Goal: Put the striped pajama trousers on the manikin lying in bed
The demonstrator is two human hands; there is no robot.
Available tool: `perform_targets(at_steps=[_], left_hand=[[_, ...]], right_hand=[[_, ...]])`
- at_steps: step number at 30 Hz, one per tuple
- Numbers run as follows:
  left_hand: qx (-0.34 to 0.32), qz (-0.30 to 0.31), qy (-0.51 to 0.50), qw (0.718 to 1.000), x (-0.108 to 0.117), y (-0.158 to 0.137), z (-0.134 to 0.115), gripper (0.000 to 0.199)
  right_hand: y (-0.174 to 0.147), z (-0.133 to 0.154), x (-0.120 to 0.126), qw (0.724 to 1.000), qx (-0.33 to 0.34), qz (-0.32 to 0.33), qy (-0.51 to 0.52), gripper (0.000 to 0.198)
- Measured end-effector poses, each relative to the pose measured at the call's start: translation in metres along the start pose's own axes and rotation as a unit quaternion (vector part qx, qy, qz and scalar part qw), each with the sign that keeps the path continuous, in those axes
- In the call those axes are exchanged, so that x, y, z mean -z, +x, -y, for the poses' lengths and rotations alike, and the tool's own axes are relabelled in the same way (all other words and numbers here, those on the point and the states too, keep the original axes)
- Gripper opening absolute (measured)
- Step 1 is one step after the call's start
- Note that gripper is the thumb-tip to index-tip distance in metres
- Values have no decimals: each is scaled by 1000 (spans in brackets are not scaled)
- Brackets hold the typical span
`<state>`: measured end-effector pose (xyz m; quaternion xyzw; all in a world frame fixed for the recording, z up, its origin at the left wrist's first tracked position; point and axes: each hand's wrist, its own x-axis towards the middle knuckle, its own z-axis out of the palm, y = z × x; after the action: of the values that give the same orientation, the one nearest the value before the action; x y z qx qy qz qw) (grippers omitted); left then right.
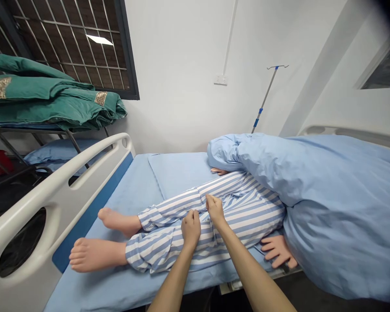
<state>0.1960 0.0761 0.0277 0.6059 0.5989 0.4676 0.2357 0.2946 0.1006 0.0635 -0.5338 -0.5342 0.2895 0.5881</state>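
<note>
A figure that looks like a manikin lies on the bed in blue-and-white striped trousers [250,212]. Its bare feet [97,255] point left. Both my arms reach in from the bottom edge over its legs. My left hand [191,228] is closed in a fist over the nearer leg, around knee height. Slightly farther and to the right, my right hand [215,211] is closed too, between the two legs. The fists are a small gap apart. Whether either one pinches trouser cloth is hidden. One manikin hand [278,251] rests palm-down by the near hip.
A blue quilt [338,195] covers the upper body and hangs over the near side. The light blue sheet [178,169] lies under the legs. At left stands a white bed end board [81,173], with folded green bedding [52,99] beyond. An IV pole [264,97] rises behind.
</note>
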Motion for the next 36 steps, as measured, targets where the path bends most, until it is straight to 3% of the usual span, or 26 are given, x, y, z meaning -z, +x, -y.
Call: perform_targets(at_steps=[6,16,20,26,31,36], left_hand=[[1,19,-2,1000,-2,-1,1,30],[45,1,-38,998,0,4,-2,30],[69,-1,-113,991,1,8,-12,29],[104,-12,-260,960,-9,20,-47,28],[79,8,-178,981,-27,14,-39,27],[23,27,-82,996,-33,6,-20,29]], right_hand=[[-12,-40,-10,996,2,47,-76,39],[-12,-40,-9,996,-4,52,-66,38],[-12,-39,-9,999,-8,36,-38,37],[-9,-39,-6,999,-17,18,32,37],[-5,-43,-1,990,-85,-20,113,36],[-5,-40,2,992,-67,-9,105,33]])
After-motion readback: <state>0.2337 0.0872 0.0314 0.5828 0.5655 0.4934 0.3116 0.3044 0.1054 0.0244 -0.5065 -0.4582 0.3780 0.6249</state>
